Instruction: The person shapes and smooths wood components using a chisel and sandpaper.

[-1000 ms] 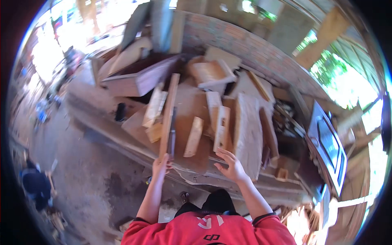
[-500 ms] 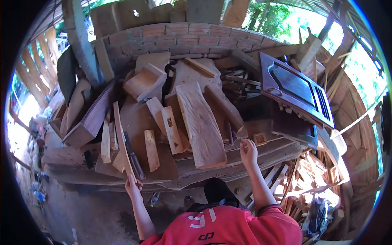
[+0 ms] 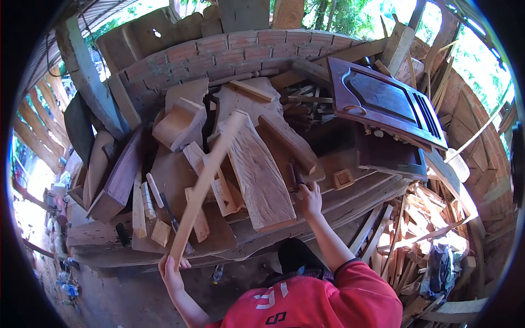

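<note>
My left hand clamps the near end of a long wooden strip, likely light, stiff, best balanced mid-length; my right hand meets a dark handle, its closure unclear.

Single head-worn view, facing forward and steeply down; wearer's red shirt at lower edge, workbench front edge just beyond, brick wall farther off behind its back edge.
</note>
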A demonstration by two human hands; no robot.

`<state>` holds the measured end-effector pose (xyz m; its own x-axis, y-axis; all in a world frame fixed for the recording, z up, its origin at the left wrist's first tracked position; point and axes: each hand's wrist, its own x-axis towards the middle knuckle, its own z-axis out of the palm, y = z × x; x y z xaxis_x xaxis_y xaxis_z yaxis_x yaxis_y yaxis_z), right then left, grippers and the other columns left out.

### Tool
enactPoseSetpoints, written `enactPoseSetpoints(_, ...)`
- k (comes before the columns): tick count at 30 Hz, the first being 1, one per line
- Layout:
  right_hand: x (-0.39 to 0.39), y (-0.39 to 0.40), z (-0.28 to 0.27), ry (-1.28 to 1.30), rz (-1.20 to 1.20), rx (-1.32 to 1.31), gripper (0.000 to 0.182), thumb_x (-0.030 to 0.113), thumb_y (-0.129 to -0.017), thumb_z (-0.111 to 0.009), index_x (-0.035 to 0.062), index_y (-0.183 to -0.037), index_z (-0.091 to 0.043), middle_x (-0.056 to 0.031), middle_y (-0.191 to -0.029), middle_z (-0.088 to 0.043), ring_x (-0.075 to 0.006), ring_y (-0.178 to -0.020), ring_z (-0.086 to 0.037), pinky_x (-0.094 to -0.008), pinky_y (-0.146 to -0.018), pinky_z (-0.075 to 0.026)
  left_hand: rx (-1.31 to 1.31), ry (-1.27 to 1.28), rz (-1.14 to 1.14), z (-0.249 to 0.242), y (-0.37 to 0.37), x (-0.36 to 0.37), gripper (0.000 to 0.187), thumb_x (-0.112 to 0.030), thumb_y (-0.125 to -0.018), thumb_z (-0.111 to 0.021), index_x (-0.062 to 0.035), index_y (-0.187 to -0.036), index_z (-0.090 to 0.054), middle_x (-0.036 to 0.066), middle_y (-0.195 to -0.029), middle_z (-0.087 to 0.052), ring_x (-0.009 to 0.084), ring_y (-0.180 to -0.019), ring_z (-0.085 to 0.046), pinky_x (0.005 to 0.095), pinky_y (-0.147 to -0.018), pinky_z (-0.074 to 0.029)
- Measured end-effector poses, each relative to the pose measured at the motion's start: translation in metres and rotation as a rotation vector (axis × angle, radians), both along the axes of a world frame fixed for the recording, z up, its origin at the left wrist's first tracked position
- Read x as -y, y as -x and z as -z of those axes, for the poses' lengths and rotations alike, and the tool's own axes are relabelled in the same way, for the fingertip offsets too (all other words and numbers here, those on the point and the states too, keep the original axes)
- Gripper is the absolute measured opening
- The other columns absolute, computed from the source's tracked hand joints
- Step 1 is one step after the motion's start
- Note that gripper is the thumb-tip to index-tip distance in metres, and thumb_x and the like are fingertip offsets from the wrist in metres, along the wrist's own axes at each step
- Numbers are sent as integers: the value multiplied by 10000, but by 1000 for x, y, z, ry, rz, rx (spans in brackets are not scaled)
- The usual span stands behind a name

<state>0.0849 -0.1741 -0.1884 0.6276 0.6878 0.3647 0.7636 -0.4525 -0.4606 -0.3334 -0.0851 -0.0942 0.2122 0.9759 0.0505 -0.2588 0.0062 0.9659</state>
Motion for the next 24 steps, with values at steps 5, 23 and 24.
enactPoseSetpoints(5, 8, -12, -11, -386, -45, 34, 149, 88, -639, -705, 7, -693, -592, -133, -1067, -519, -307, -1051, -487, -388, -877, -407, 34, -30, 41, -7, -16, 0, 204, -146, -856, -480, -21, -695, -470, 101, -568, -470, 234, -509, -530, 365, -526, -450)
enactPoseSetpoints(23, 23, -5, -132, -747, -126, 112, 130, 9, -752, -659, 22, -800, -539, -89, -799, -520, -206, -715, -510, -287, -598, -418, -497, -505, 27, -59, 7, 20, 267, -146, -755, -543, 1, -612, -372, 68, -546, -299, 160, -493, -298, 318, -474, -233)
enactPoseSetpoints(24, 19, -2, -135, -722, -154, 93, 132, 14, -750, -661, 21, -799, -538, -89, -763, -522, -223, -676, -507, -301, -584, -408, -498, -504, 20, -70, 4, 25, 267, -146, -755, -543, 1, -612, -372, 68, -546, -299, 160, -493, -298, 318, -474, -233)
